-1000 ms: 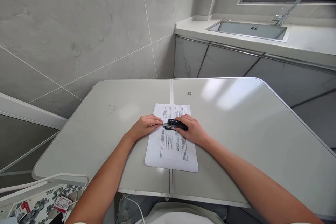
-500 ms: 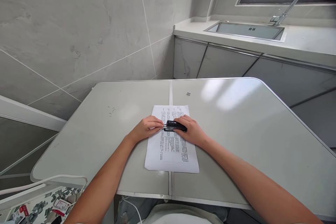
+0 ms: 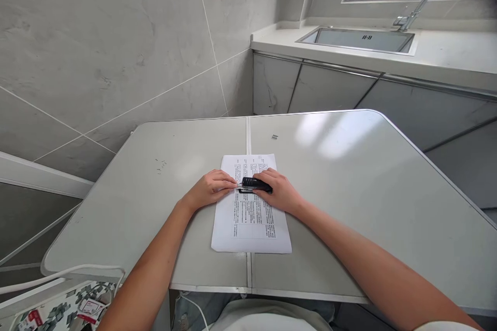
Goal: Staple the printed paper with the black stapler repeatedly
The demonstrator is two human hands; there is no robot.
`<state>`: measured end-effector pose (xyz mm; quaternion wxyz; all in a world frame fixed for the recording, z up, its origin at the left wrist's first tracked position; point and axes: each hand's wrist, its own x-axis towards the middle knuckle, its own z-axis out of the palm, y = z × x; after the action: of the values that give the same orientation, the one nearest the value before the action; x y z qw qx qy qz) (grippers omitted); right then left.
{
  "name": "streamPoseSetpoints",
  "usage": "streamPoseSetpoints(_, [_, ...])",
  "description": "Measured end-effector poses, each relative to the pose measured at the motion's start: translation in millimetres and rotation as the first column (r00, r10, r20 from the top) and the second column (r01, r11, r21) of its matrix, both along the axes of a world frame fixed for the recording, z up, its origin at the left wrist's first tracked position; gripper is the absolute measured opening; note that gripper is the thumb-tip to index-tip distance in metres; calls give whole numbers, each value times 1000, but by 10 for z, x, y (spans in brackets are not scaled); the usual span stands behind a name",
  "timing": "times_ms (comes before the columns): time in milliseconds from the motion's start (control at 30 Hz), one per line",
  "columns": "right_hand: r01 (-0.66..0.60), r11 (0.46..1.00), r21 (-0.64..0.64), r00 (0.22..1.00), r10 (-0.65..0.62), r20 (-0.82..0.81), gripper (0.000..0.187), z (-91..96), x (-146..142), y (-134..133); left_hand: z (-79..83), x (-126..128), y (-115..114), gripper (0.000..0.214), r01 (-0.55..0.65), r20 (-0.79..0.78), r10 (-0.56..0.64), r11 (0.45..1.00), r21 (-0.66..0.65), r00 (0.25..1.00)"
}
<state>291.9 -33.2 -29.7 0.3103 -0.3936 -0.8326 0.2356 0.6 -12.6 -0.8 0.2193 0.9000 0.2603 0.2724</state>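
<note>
A black stapler point(image 3: 254, 184) lies sideways over a printed sheet of paper point(image 3: 251, 240), its front end pointing left. My right hand point(image 3: 280, 190) is wrapped round the rear of its body. At the front end, the closed fingertips of my left hand point(image 3: 215, 186) pinch a shiny metal part point(image 3: 239, 185) that sticks out of the stapler. My fingers partly cover this part, so I cannot tell how far out it reaches. The paper lies flat under both hands across the table's centre seam.
Loose staples point(image 3: 160, 166) are scattered on the left of the table point(image 3: 341, 227). Short staple strips point(image 3: 275, 137) lie beyond the paper. A white cable point(image 3: 77, 269) and a red-and-white box point(image 3: 91, 310) are at the lower left. A counter with a sink point(image 3: 359, 40) stands behind.
The whole view has shifted slightly with my head. Both hands keep their hold on the stapler, with little visible movement of the metal part.
</note>
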Motion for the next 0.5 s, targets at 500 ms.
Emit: streamPoseSetpoints(500, [-18,1000,13,1000,18,-10,23,10,8,-7,14,-44,-39,15,-193,-8,202,925,-327,979])
